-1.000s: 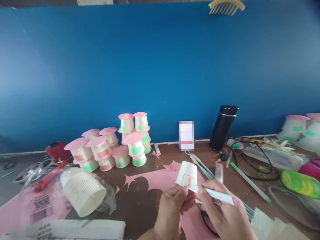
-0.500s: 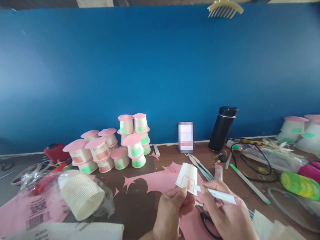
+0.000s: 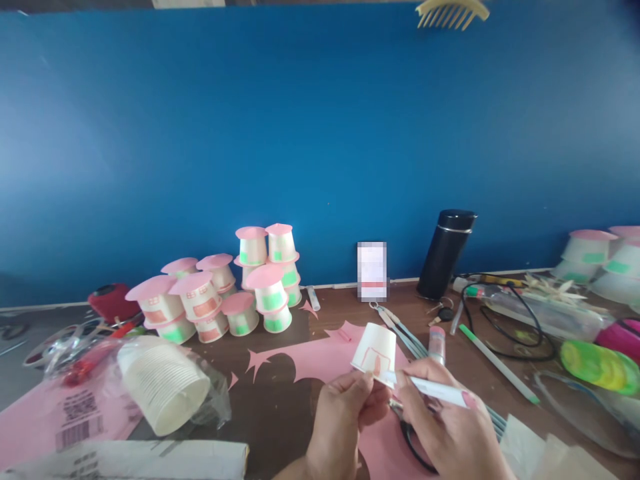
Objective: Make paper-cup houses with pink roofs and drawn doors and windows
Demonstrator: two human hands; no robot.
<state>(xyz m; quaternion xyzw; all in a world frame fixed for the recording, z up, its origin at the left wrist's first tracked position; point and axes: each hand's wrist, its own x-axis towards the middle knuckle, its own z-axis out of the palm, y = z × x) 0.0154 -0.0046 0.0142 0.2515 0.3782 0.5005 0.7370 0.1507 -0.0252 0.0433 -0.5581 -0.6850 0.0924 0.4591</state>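
My left hand (image 3: 345, 420) grips the rim of an upside-down white paper cup (image 3: 374, 341), thumb in front and fingers behind. A reddish door-like outline, partly coloured in, shows on the cup's side. Between the fingers of my right hand (image 3: 445, 413) is a white marker (image 3: 435, 390) with a pink end, its tip against the cup near the outline's lower right. Below the hands lies cut pink paper (image 3: 315, 357), and the black handle of scissors (image 3: 413, 447) shows partly under my right hand.
Several decorated cups with pink paper tops (image 3: 203, 293) stand at left. Nearer lies a bagged stack of paper cups (image 3: 167, 393). A black flask (image 3: 447, 257) leans by the blue wall. Rightward are a green-capped marker (image 3: 500, 363), a black cable (image 3: 543, 340) and keys (image 3: 444, 312).
The marker tip has shifted slightly lower along the cup's side, and the marker lies a little flatter. My left hand keeps its hold on the cup.
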